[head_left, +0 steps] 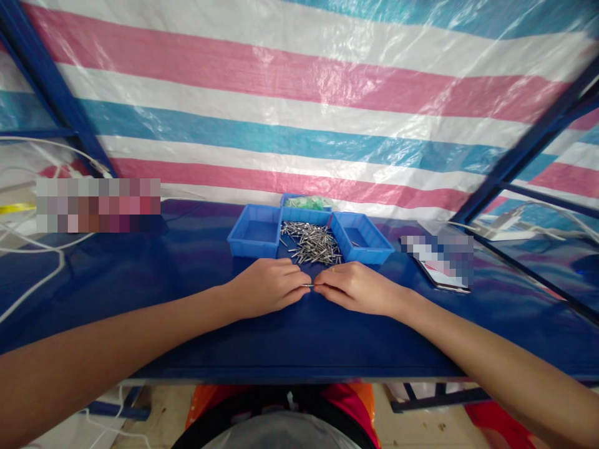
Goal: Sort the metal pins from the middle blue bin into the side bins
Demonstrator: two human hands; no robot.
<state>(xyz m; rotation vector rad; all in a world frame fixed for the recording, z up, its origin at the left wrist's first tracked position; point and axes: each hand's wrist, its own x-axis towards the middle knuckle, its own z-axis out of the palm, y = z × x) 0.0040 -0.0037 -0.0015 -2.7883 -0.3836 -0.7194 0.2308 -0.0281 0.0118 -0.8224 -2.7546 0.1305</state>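
Between my two hands, just above the blue table, is a thin metal pin (307,285), with only a short middle stretch showing. My left hand (271,285) pinches one end of it between thumb and fingers. At the other end, my right hand (356,287) closes on it in the same way. Right behind the hands lies a loose heap of small silvery metal pins (316,243), spread on the table. A blue bin (256,249) stands left of the heap, and another blue bin (367,254) with a few pins inside stands to its right.
Behind the heap, a third blue bin (306,215) backs onto one holding green plastic bags (306,202). A phone (444,274) lies at the right on the blue table (290,349). White cables (42,280) trail over the left end. Blue frame posts flank a striped sheet (290,93).
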